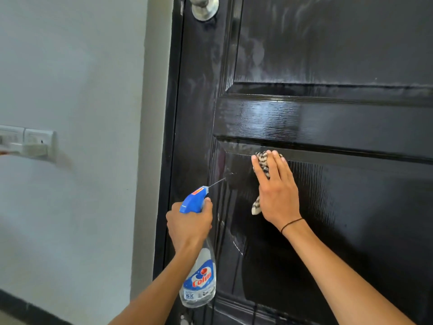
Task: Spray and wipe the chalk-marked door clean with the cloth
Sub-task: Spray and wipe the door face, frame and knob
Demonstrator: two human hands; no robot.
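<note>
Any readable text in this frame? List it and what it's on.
"Colin": red brand name on the spray bottle label.
"5X": lower on the same label; the smaller print beside it is too blurred to read.
Red sticker on the blue trigger head: print unreadable.

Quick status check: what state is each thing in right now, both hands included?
Door: shut, wet sheen, whitish smears on upper panel.
Spray bottle: upright, partly full, jetting at the door.
Cloth: bunched, pressed flat against lower panel.
Left hand: grips bottle neck, finger on trigger.
Right hand: fingers straight, presses cloth.
Door knob: untouched.
</note>
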